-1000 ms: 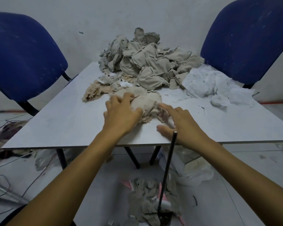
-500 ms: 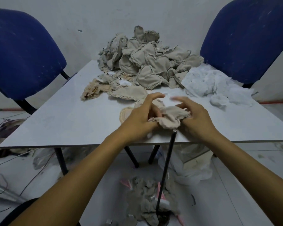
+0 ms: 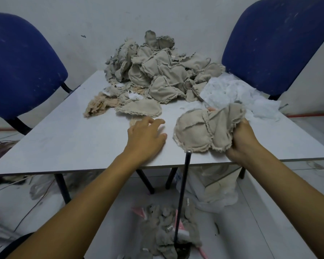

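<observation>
My right hand (image 3: 241,141) grips a beige stitched cloth piece (image 3: 204,129), held just above the white table (image 3: 67,139) near its front edge. My left hand (image 3: 146,135) rests on the table to the left of that piece, fingers relaxed, next to a small beige scrap (image 3: 134,121) partly hidden behind it. A single flat beige piece (image 3: 140,108) lies just beyond the left hand. A big pile of similar beige pieces (image 3: 161,71) sits at the back of the table.
White stuffing (image 3: 236,94) lies at the back right. Tan frayed fabric (image 3: 97,107) lies left of the pile. Two blue chairs (image 3: 21,68) (image 3: 273,42) flank the table. A black rod (image 3: 183,193) leans at the front edge; fabric scraps (image 3: 168,228) and a bag (image 3: 219,184) lie on the floor.
Both hands pulled one beige piece off the table toward me. Now the right hand alone holds it, moved right, and the left hand has let go and dropped onto the table.
</observation>
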A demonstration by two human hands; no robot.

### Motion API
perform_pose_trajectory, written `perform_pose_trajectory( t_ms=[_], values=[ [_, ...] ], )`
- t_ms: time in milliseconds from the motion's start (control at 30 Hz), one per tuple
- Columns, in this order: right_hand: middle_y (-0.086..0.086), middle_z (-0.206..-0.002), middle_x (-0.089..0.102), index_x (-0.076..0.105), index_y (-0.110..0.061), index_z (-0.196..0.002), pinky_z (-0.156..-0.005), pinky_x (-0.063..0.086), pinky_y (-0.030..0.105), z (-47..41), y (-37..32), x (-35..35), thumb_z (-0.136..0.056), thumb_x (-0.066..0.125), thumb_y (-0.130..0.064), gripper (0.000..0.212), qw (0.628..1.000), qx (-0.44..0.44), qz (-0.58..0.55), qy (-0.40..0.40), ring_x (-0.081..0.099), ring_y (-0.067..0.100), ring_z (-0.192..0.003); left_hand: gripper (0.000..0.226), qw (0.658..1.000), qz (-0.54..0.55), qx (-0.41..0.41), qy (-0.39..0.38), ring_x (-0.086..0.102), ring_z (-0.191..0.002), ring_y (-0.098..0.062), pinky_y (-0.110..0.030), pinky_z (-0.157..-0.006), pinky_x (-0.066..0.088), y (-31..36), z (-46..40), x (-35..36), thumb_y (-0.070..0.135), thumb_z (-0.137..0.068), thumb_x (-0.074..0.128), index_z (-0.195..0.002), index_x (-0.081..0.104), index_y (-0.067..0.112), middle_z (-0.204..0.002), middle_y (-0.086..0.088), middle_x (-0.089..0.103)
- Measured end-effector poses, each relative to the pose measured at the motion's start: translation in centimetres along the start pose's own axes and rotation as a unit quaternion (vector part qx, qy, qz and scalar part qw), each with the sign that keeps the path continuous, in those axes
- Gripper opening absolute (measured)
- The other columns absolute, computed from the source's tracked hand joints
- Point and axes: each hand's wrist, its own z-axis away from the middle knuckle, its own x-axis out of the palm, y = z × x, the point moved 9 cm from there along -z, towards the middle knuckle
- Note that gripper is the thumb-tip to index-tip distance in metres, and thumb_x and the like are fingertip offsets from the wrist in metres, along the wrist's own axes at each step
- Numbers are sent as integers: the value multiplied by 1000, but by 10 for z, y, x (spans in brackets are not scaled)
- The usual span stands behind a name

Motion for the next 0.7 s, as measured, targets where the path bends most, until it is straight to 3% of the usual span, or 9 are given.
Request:
perform_pose_trajectory(
  t_ms=[67,167,267,367,467,500,567,667,700],
  values=[
    [20,-126,65,60,-2,-128,-88,57,38,3,2,5,-105,37,-30,43,1000,9,8,-25,64,31,-117,54,998,25,50,2,29,-141,-22,-42,-116,20,18,2,3,33,-97,55,-149,38,33,-150,-1,37],
    [24,-123,66,61,1,-124,-87,57,41,4,4,6,-106,38,-29,42,999,15,29,-27,65,34,-115,69,978,148,106,-103,38,-138,-21,-46,-113,32,41,6,17,29,-86,60,-148,33,43,-149,3,44],
    [26,-122,66,62,3,-123,-81,60,41,4,7,8,-106,36,-30,45,999,30,4,-15,67,34,-111,71,939,309,55,-144,56,-123,-17,-39,-106,44,42,5,16,23,-75,63,-139,42,45,-132,0,61],
    [22,-125,66,58,0,-131,-90,57,46,3,4,8,-108,30,-32,49,1000,16,-13,-7,66,34,-114,48,867,478,17,-139,69,-98,-14,-26,-88,53,46,-1,14,1,-89,55,-131,56,23,-116,-12,70],
    [18,-130,64,56,-6,-135,-100,50,52,2,7,11,-106,31,-41,52,997,19,-67,-14,63,34,-119,46,839,517,7,-167,71,-92,-13,-19,-81,54,57,-2,20,19,-95,57,-140,48,20,-111,-10,72],
    [19,-130,64,56,-6,-135,-101,50,53,3,10,15,-105,32,-41,52,996,27,-85,-22,62,35,-119,49,836,522,3,-169,71,-94,-15,-20,-82,54,59,-2,21,14,-96,58,-143,45,19,-114,-11,71],
    [21,-128,64,57,-4,-132,-95,53,53,4,17,22,-105,32,-37,49,992,42,-115,-27,64,37,-117,55,806,568,-11,-167,71,-94,-20,-25,-84,56,59,-4,22,-4,-91,54,-141,49,19,-115,-11,70],
    [17,-120,69,59,-8,-129,-78,60,46,1,19,24,-106,30,-31,43,987,35,-155,-12,69,32,-106,56,716,670,-38,-193,71,-88,-28,-39,-74,60,66,-1,27,-20,-81,45,-120,62,17,-111,-13,68],
    [16,-114,72,60,-8,-126,-73,61,43,-1,17,25,-107,29,-29,42,987,26,-161,-11,71,29,-100,56,704,681,-48,-195,71,-88,-30,-40,-71,60,68,0,28,-24,-80,45,-116,63,15,-112,-16,67]
  ],
)
